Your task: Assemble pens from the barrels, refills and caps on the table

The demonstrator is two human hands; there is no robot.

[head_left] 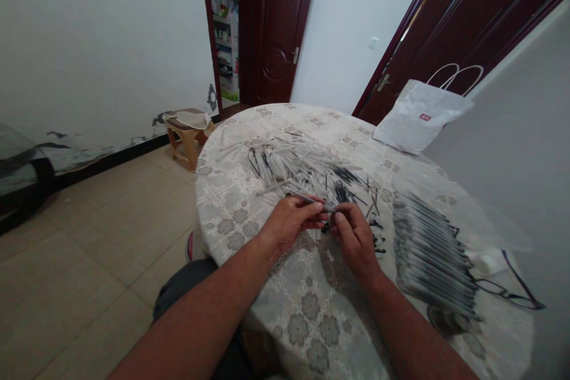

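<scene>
A slim pen [301, 195], pale with a dark end, lies across both hands just above the table's near middle. My left hand [289, 219] pinches its barrel between thumb and fingers. At the other end, the fingers of my right hand [356, 237] are closed around the tip. Beyond the hands spreads a heap of clear pen barrels [285, 160]. Thin black pieces [346, 176] and small black parts [379, 242] lie close to my right hand. Right of my right forearm, many pens [431, 249] lie side by side in a stack, slightly blurred.
The round table wears a patterned cloth [309, 306]. A white paper bag [416, 116] stands at its far right edge. Eyeglasses [507, 294] and a dark round object [445, 319] lie near the pen stack. A stool [187, 139] stands on the floor at left.
</scene>
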